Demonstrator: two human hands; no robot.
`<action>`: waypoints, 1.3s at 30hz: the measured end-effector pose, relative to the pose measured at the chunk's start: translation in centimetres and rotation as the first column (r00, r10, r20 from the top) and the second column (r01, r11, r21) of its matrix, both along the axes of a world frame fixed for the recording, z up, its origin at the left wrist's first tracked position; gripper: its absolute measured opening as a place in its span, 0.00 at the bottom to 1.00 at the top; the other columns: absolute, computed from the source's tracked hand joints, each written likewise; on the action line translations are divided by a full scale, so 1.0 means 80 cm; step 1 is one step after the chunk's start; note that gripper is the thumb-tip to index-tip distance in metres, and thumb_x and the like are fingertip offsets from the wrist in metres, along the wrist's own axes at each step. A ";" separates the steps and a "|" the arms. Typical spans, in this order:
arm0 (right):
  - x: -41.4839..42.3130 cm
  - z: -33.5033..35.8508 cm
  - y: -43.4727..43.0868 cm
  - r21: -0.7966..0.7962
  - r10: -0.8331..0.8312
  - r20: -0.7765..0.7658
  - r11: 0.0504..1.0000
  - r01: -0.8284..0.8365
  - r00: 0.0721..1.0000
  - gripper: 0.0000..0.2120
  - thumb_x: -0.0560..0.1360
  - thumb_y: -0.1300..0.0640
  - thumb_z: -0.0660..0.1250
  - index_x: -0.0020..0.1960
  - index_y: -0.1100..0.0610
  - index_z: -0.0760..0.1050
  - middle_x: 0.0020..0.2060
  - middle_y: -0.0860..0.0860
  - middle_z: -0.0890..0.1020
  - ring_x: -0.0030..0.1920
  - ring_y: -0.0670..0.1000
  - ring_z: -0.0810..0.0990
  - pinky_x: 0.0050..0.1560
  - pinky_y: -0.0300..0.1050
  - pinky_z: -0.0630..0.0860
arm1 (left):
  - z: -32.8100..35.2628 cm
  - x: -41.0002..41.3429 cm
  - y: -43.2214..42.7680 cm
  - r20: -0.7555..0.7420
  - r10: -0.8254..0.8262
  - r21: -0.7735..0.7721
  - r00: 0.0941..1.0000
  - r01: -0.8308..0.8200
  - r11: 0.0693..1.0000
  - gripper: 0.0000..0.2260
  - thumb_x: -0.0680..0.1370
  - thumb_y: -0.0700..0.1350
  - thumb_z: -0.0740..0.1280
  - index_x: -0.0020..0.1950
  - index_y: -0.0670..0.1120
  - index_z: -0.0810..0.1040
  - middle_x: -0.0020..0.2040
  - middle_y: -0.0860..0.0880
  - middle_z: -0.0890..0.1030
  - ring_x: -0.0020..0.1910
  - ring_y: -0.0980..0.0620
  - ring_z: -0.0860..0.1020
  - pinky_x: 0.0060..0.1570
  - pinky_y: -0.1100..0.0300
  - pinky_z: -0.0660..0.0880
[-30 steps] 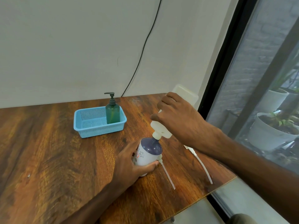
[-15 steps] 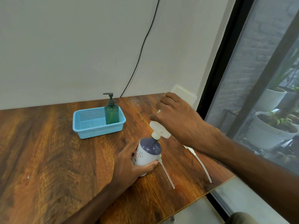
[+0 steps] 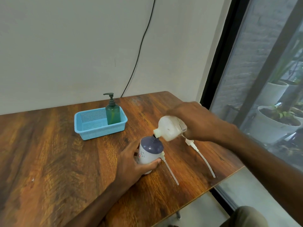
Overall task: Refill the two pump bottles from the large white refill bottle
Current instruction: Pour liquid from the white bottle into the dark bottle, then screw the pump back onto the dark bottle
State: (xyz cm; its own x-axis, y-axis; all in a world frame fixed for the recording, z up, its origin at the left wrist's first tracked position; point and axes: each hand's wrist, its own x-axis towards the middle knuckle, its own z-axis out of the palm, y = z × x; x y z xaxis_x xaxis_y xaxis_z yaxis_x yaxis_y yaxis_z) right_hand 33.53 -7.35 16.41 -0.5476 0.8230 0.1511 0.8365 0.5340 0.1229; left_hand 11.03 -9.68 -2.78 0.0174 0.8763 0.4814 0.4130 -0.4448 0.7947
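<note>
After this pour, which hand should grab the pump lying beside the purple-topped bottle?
Right, probably, once the right hand sets down the refill bottle: the pump lies on its side of the purple-topped bottle. The left hand grips that bottle and is best left steadying it.

home: wooden table [image 3: 49, 153], window plants [image 3: 278, 112]
</note>
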 end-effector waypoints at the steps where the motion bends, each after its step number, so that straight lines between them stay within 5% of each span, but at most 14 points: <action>1: 0.012 -0.013 0.003 -0.061 -0.027 -0.078 0.998 0.022 0.997 0.36 0.67 0.46 0.78 0.72 0.42 0.69 0.66 0.43 0.76 0.65 0.45 0.72 0.62 0.41 0.68 | 0.001 0.000 0.000 0.000 -0.005 0.000 1.000 0.005 1.000 0.36 0.65 0.64 0.82 0.69 0.55 0.77 0.61 0.61 0.82 0.61 0.56 0.81 0.54 0.50 0.83; 7: 0.055 -0.079 -0.017 -0.273 -0.287 -0.377 0.943 0.191 0.881 0.42 0.64 0.35 0.79 0.73 0.42 0.67 0.64 0.37 0.76 0.60 0.42 0.77 0.53 0.31 0.73 | 0.007 -0.003 -0.002 0.015 0.013 -0.013 1.000 -0.013 1.000 0.37 0.63 0.64 0.83 0.69 0.59 0.75 0.63 0.64 0.81 0.62 0.61 0.80 0.56 0.59 0.82; 11: 0.067 -0.125 -0.025 -0.406 -0.493 -0.543 0.863 0.301 0.680 0.56 0.51 0.22 0.74 0.75 0.42 0.65 0.69 0.41 0.76 0.65 0.46 0.78 0.63 0.49 0.80 | 0.013 -0.006 0.000 0.013 0.055 -0.031 0.998 -0.055 0.998 0.37 0.63 0.64 0.82 0.69 0.60 0.74 0.62 0.66 0.80 0.62 0.66 0.79 0.56 0.71 0.78; 18: 0.062 -0.159 -0.049 -0.439 -0.531 -0.682 0.847 0.298 0.503 0.48 0.64 0.42 0.82 0.77 0.48 0.63 0.73 0.44 0.73 0.70 0.48 0.75 0.65 0.47 0.76 | 0.021 -0.009 0.000 -0.139 0.166 -0.044 0.976 -0.173 0.984 0.37 0.64 0.62 0.82 0.69 0.61 0.70 0.64 0.64 0.76 0.60 0.65 0.75 0.55 0.74 0.70; 23: 0.056 -0.173 -0.059 -0.436 -0.525 -0.736 0.850 0.295 0.427 0.46 0.66 0.41 0.81 0.77 0.45 0.62 0.71 0.41 0.74 0.66 0.45 0.76 0.61 0.47 0.79 | 0.026 -0.011 0.001 -0.259 0.214 -0.072 0.942 -0.239 0.968 0.40 0.65 0.63 0.82 0.73 0.54 0.73 0.66 0.59 0.76 0.61 0.62 0.73 0.50 0.82 0.66; 28: 0.062 -0.184 -0.063 -0.451 -0.520 -0.752 0.854 0.259 0.405 0.47 0.61 0.31 0.77 0.74 0.41 0.62 0.66 0.37 0.74 0.65 0.44 0.76 0.61 0.47 0.79 | 0.028 -0.012 0.004 -0.274 0.182 -0.177 0.944 -0.236 0.956 0.47 0.63 0.68 0.79 0.77 0.55 0.66 0.74 0.54 0.74 0.66 0.58 0.73 0.64 0.66 0.66; 32: 0.078 -0.187 -0.069 -0.478 -0.491 -0.799 0.869 0.128 0.348 0.46 0.57 0.30 0.79 0.70 0.36 0.63 0.60 0.29 0.74 0.62 0.39 0.77 0.51 0.32 0.77 | 0.034 -0.003 0.000 -0.355 0.252 -0.163 0.900 -0.324 0.932 0.56 0.61 0.72 0.78 0.81 0.55 0.58 0.78 0.52 0.70 0.75 0.50 0.71 0.73 0.59 0.64; 35: 0.092 -0.192 -0.069 -0.475 -0.466 -0.828 0.878 0.051 0.311 0.48 0.56 0.31 0.82 0.70 0.35 0.64 0.62 0.29 0.76 0.64 0.37 0.77 0.53 0.32 0.78 | 0.042 0.000 -0.004 -0.440 0.378 -0.049 0.814 -0.442 0.896 0.62 0.58 0.82 0.69 0.83 0.54 0.51 0.78 0.49 0.71 0.77 0.46 0.70 0.77 0.49 0.67; 39: 0.109 -0.192 -0.075 -0.452 -0.434 -0.842 0.892 0.020 0.321 0.47 0.57 0.32 0.82 0.71 0.37 0.65 0.63 0.30 0.76 0.65 0.35 0.76 0.59 0.34 0.75 | 0.050 0.014 -0.030 -0.387 0.464 0.153 0.797 -0.441 0.884 0.57 0.62 0.72 0.75 0.83 0.50 0.54 0.79 0.46 0.68 0.77 0.44 0.69 0.75 0.54 0.64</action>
State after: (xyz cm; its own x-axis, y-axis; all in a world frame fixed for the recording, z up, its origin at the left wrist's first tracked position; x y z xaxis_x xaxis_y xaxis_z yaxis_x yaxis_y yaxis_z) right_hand 42.23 -13.38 1.08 -0.0165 0.9909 0.1338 0.3953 0.1294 -0.9094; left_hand 12.13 -12.06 1.25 -0.1736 0.8067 0.5648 0.8537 -0.1627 0.4948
